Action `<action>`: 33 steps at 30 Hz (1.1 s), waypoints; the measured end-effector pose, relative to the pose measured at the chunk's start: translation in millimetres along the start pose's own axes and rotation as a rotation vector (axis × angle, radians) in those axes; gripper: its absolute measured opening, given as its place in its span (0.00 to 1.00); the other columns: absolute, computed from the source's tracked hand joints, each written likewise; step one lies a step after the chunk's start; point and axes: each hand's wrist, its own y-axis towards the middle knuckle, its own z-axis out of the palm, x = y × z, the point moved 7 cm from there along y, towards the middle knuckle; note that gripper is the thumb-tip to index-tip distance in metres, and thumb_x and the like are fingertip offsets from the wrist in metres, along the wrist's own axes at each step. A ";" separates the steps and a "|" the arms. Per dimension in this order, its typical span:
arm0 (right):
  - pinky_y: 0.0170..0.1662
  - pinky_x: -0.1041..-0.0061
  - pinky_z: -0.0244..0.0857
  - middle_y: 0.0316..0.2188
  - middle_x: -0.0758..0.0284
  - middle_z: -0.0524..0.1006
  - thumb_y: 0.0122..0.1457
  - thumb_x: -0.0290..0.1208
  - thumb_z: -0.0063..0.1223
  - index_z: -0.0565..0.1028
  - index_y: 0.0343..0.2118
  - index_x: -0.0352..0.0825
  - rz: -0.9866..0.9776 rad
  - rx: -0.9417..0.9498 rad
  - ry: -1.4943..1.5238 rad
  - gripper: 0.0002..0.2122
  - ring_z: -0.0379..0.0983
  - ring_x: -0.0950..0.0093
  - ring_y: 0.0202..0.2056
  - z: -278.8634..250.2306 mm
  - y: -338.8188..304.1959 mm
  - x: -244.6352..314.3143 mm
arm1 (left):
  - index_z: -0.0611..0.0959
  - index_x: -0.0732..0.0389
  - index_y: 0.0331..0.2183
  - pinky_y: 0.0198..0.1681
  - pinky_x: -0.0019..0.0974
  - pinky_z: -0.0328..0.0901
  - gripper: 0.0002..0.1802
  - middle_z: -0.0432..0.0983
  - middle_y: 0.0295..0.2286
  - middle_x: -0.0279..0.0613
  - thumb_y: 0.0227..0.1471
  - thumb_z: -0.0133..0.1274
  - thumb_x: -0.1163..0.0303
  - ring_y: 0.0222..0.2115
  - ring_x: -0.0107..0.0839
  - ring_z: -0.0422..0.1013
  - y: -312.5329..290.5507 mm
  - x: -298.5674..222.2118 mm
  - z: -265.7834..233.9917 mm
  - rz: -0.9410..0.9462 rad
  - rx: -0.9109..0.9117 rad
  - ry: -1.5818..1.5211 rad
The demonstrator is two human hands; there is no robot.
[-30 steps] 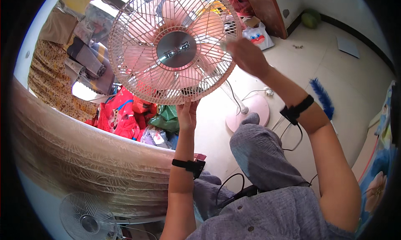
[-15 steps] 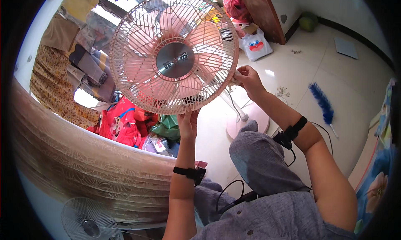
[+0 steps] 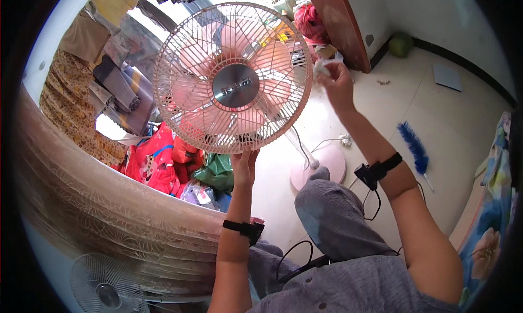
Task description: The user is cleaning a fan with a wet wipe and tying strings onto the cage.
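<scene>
A pink standing fan [image 3: 236,86] with a round wire cage and a silver hub faces me. My left hand [image 3: 244,165] grips the lower rim of its cage, the fingertips partly behind the wires. Just off the cage's right side, my right hand [image 3: 339,88] pinches a crumpled white wad [image 3: 320,69], which looks like tissue or cloth. Below, the fan's white pole runs down to a round pink base [image 3: 333,170] on the floor, beside my knee.
A blue feather duster [image 3: 415,147] lies on the tiles at right. Red clothing [image 3: 155,160] and a green bag [image 3: 217,171] are piled beyond the curtain [image 3: 136,215]. Another fan [image 3: 109,294] stands lower left. A cable and plug [image 3: 345,141] lie near the base.
My right hand has left the cage's right rim and moved up and away with the white wad. The left hand keeps its hold on the lower rim. The whole view has shifted slightly.
</scene>
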 end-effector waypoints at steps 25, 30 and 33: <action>0.37 0.68 0.68 0.33 0.61 0.75 0.45 0.19 0.57 0.71 0.36 0.34 -0.519 0.715 -0.252 0.13 0.73 0.62 0.35 108.2 -102.5 83.1 | 0.71 0.60 0.47 0.45 0.34 0.71 0.18 0.72 0.41 0.36 0.55 0.54 0.72 0.41 0.28 0.72 0.5 -1.9 -3.1 -0.035 0.014 -0.015; 0.37 0.71 0.66 0.34 0.62 0.75 0.45 0.16 0.56 0.72 0.36 0.34 -0.614 0.409 -0.317 0.13 0.72 0.63 0.34 57.7 -97.9 77.4 | 0.70 0.59 0.48 0.45 0.34 0.71 0.19 0.72 0.42 0.36 0.54 0.55 0.71 0.42 0.29 0.72 -0.7 -1.5 2.6 -0.046 0.022 0.023; 0.39 0.69 0.67 0.36 0.62 0.75 0.45 0.15 0.55 0.74 0.36 0.34 -0.824 0.205 -0.347 0.14 0.72 0.64 0.36 65.9 -73.8 124.9 | 0.70 0.59 0.48 0.45 0.34 0.71 0.20 0.72 0.42 0.36 0.54 0.55 0.71 0.42 0.29 0.72 1.1 -1.7 -6.3 -0.027 0.013 0.022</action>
